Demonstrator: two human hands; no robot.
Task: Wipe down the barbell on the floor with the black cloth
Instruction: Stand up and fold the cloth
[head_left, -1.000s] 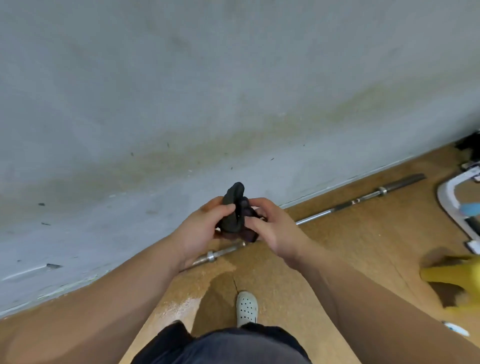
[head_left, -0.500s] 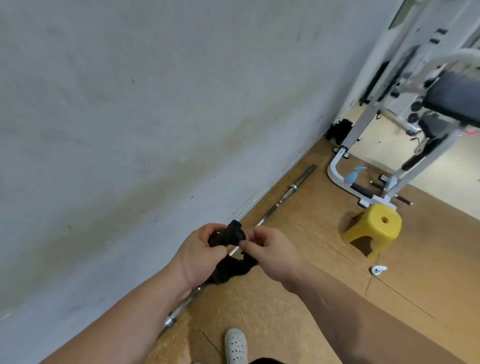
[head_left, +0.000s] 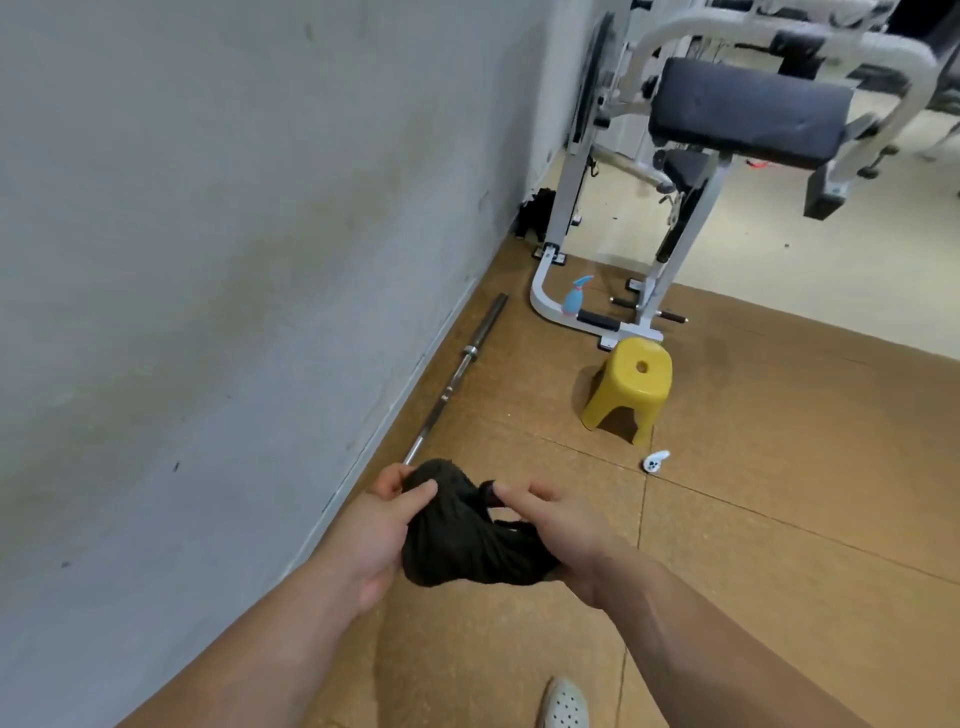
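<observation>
1. At the bottom edge, a white perforated clog (head_left: 563, 705) stands on the brown cork-like floor (head_left: 753, 597).
2. Just above it, both bare forearms reach forward and meet around the black cloth (head_left: 467, 540), which is bunched into a loose wad held above the floor.
3. On the wall side, the left hand (head_left: 374, 530) is closed on the cloth, thumb and fingers pinching its upper fold while the palm cups the bulk from the side.
4. Opposite it, the right hand (head_left: 561, 535) grips the cloth's other end from beneath, the heel of the hand and lower fingers holding the fabric while the index finger and thumb lie extended across the top.
5. Beyond the hands, the barbell (head_left: 457, 376) lies on the floor along the foot of the grey wall (head_left: 208, 260), its near end hidden behind the cloth and its thicker sleeve pointing away; neither hand touches it.
6. Off to the right, a small white object (head_left: 655, 461) lies on the floor, too small to identify.
7. Behind that stands a yellow plastic stool (head_left: 626, 387) with a round hole in its seat.
8. Farther back, a light-blue spray bottle (head_left: 575, 297) stands upright inside the curve of a white gym machine (head_left: 566, 197) base; its contents cannot be made out.
9. Above, the machine carries a dark padded rest (head_left: 748, 111).
</observation>
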